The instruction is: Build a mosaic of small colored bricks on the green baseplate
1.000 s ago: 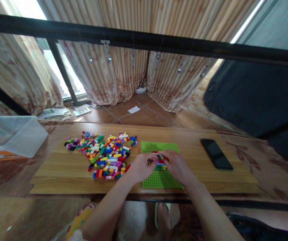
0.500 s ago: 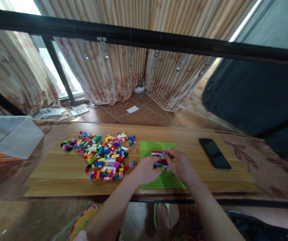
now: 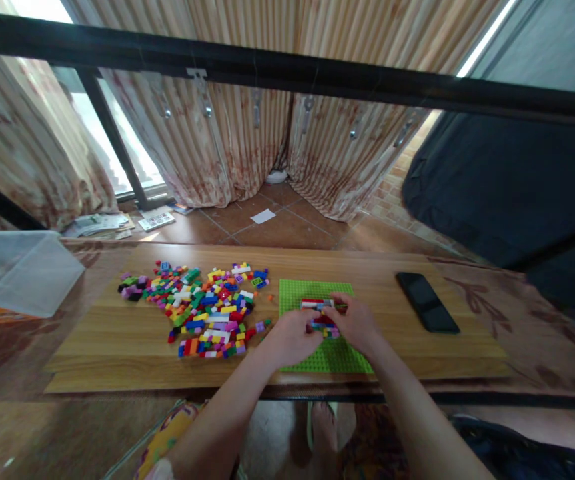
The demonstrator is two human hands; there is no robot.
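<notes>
The left hand point(image 3: 295, 337) is bent in over the left side of a small build of coloured bricks point(image 3: 323, 328), its fingers curled and only narrowly parted; they look to be touching the bricks, though I can't make out whether a piece is pinched between them. Across from it, the right hand point(image 3: 357, 323) has its fingers and thumb drawn close together over the build's right end, and again I can't tell what the tips hold. The build sits around the middle of a green studded board point(image 3: 335, 363), with a red and white row showing along its far edge. Just left of the board, a big heap of loose bricks point(image 3: 212, 320) spreads over the wooden worktop point(image 3: 127, 353). Well to the right lies a black phone point(image 3: 427, 302). A clear plastic box point(image 3: 27, 273) stands past the worktop's left end.
</notes>
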